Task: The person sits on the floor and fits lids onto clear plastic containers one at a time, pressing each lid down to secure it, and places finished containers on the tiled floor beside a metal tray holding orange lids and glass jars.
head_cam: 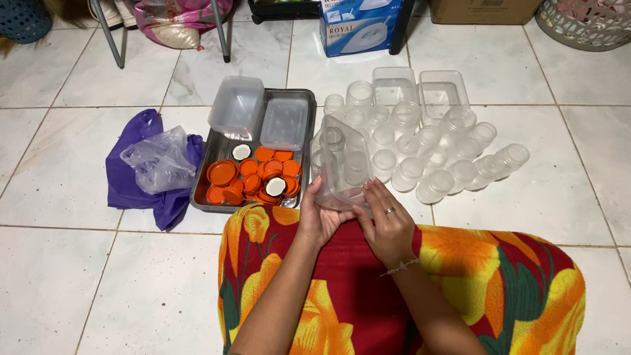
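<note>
Far left, around 9 o'clock on the tiled floor [59,197]: purple plastic bag [131,181] with a crumpled clear bag [161,161] lying on top of it. Just right of that, a metal tray [209,164] holding a heap of orange lids [253,176], a couple flipped over with white insides showing, plus two frosted rectangular tubs at the tray's 12 o'clock end, the left one [236,105] tilted up on the rim, the right one [285,123] lying flat inside. Dead centre, a bit below the middle: left hand [317,215] wrapped around the lower left side of a clear plastic container [345,171], thumb up along its wall, fingers curled under. Right hand [388,227], ring on one finger and thin bracelet at the wrist, pressed to the container's lower right edge, fingers bent and gripping it. So, container held up between both hands, just above the lap in the red and yellow flowered cloth [460,289], right next to the tray's 3 o'clock side. Behind it and off toward 1 to 2 o'clock: a big cluster of small clear round jars [434,158], some upright, some tipped over, packed touching each other, with two more clear rectangular tubs [420,89] at the cluster's far edge. Up at 12 o'clock, a blue and white box [358,26]; at the top right corner, a woven basket [585,23].
</note>
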